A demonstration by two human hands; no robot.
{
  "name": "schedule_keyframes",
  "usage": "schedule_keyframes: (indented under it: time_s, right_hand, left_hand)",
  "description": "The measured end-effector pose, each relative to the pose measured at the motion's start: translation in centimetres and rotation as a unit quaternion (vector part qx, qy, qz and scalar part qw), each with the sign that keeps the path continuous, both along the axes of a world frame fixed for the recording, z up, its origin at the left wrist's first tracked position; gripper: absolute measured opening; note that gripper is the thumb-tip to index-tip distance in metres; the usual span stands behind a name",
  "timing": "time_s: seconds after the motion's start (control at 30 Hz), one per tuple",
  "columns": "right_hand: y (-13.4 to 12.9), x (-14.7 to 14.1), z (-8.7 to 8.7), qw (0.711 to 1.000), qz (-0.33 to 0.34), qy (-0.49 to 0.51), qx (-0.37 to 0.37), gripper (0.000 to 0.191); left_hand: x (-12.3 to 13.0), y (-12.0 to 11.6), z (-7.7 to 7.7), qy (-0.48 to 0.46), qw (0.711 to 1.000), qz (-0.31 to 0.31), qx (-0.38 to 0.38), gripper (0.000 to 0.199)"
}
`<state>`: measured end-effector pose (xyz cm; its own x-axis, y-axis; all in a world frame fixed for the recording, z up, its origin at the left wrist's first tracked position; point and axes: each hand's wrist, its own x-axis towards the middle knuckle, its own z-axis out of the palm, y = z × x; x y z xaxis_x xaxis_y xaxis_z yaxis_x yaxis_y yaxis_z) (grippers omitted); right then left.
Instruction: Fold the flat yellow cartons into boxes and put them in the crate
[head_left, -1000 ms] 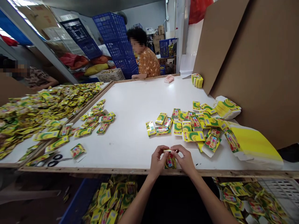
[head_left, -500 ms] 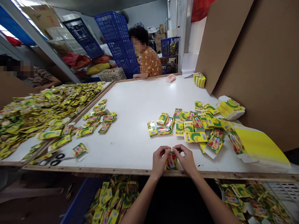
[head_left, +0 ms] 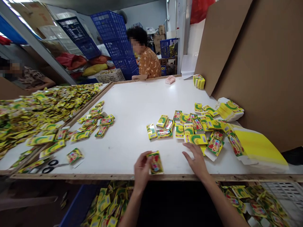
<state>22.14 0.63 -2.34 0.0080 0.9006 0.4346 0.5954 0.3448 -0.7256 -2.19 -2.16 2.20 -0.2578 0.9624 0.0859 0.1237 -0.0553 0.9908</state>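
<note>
Gripped by the fingers of the left hand (head_left: 142,167), the small printed box (head_left: 156,163) sits near the front wooden edge (head_left: 106,177); the right hand (head_left: 196,160), empty with fingers spread, is just short of loose boxes (head_left: 196,138), while scissors (head_left: 50,167) lie toward the left.

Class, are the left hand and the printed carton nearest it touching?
Touching. The head view shows the left hand gripping the printed carton by its left edge.

Soft glare whitens the tabletop (head_left: 127,126), shade darkens below, and edges look stretched.
</note>
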Motion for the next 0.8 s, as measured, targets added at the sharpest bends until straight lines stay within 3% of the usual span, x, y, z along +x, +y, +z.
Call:
schedule_keyframes:
  time_s: [0.1, 0.17, 0.27, 0.33, 0.43, 0.53, 0.67, 0.8]
  right_hand:
    - [1.6, 2.7, 0.0, 0.991, -0.049, -0.127, 0.009, 0.043]
    - [2.7, 3.8, -0.1, 0.979, -0.051, -0.196, 0.004, 0.05]
    - [4.0, 4.1, -0.4, 0.962, -0.051, -0.27, -0.01, 0.056]
    - [4.6, 3.9, -0.4, 0.956, -0.052, -0.288, -0.018, 0.054]
    - [5.1, 3.6, 0.3, 0.967, -0.037, -0.252, -0.009, 0.047]
    - [4.9, 3.2, 1.7, 0.989, -0.008, -0.149, 0.003, 0.033]
    - [3.7, 1.5, 2.9, 1.0, 0.021, -0.003, -0.01, 0.028]
    - [1.9, -1.3, 2.0, 0.99, 0.031, 0.116, -0.071, 0.033]
  left_hand:
    - [-6.2, -1.6, 2.3, 0.084, 0.993, 0.076, -0.033, 0.039]
    - [-9.9, -2.8, 3.9, 0.188, 0.972, 0.136, -0.044, 0.042]
    - [-12.7, -4.3, 5.6, 0.269, 0.936, 0.228, 0.007, 0.038]
    - [-12.3, -4.6, 6.1, 0.222, 0.942, 0.243, 0.058, 0.032]
    - [-9.6, -3.6, 6.1, 0.118, 0.969, 0.191, 0.106, 0.022]
    - [-6.4, -1.6, 6.4, 0.051, 0.982, 0.121, 0.137, 0.014]
    - [-3.2, 1.2, 7.5, -0.006, 0.973, 0.075, 0.22, 0.006]
    - [-0.8, 2.6, 6.5, 0.027, 0.983, 0.027, 0.179, 0.003]
